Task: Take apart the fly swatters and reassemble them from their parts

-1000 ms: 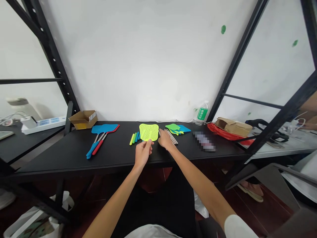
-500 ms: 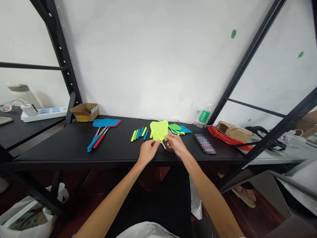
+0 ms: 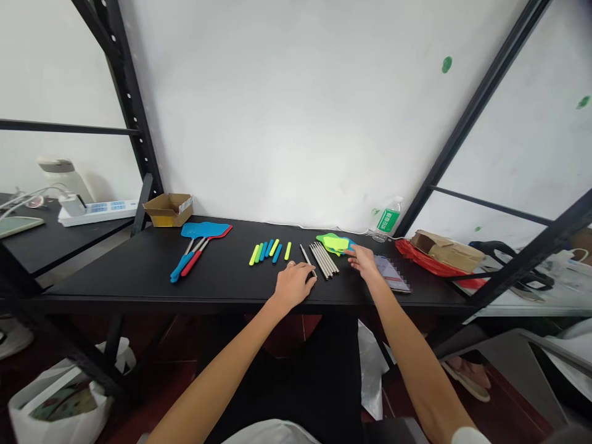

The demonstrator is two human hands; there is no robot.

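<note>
My left hand (image 3: 294,286) rests low over the black table, thumb and fingertips drawn together at the near end of a thin metal rod (image 3: 305,254). Just right of that rod, several more metal rods (image 3: 324,261) lie side by side. My right hand (image 3: 362,261) has its fingers apart at the right edge of a pile of fly swatter heads (image 3: 333,243), a yellow-green one on top with blue and green beneath. Several short yellow, green and blue handle sleeves (image 3: 265,251) lie left of my left hand, and one yellow sleeve (image 3: 287,251) sits apart from them.
Whole swatters with blue and red heads (image 3: 203,230) lie at the table's left, before an open cardboard box (image 3: 169,209). A partly blurred flat object (image 3: 391,274), a plastic bottle (image 3: 386,221) and a red bag (image 3: 420,256) are at the right. Black shelf posts frame both sides.
The yellow-green swatter head has gone from between my hands onto the pile at right. My right hand moved right; my left hand lowered to the single rod. The view shifted slightly.
</note>
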